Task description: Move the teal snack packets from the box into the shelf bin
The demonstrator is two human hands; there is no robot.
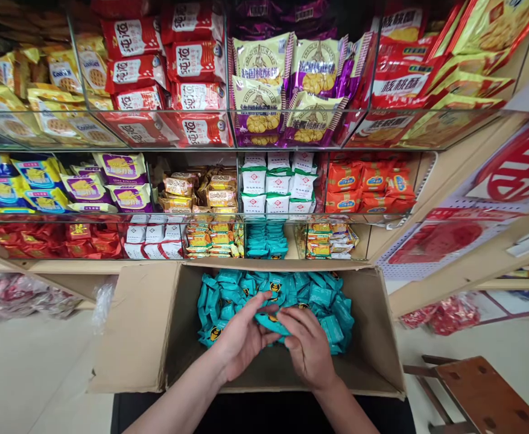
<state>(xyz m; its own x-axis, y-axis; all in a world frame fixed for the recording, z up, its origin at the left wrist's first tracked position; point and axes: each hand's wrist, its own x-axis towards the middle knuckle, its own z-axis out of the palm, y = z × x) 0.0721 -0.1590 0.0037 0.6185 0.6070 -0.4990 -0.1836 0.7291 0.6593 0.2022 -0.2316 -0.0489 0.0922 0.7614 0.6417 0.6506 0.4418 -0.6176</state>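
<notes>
Your left hand (241, 340) & right hand (308, 348) meet at lower centre of frame, both gripping a teal packet (269, 323) over the pile of teal packets (312, 293) in the open cardboard box (373, 355), w/ stocked snack shelves (228, 148) filling the top half.

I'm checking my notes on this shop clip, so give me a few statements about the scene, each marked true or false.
1. The left hand and right hand are both inside the cardboard box. True.
2. The box holds red packets. False: it holds teal packets.
3. The hands grip some of the teal packets between them. True.
4. The wooden stool stands on the person's left. False: it is on the right.
5. The glass shelves above are bare. False: snack packs fill them.
</notes>
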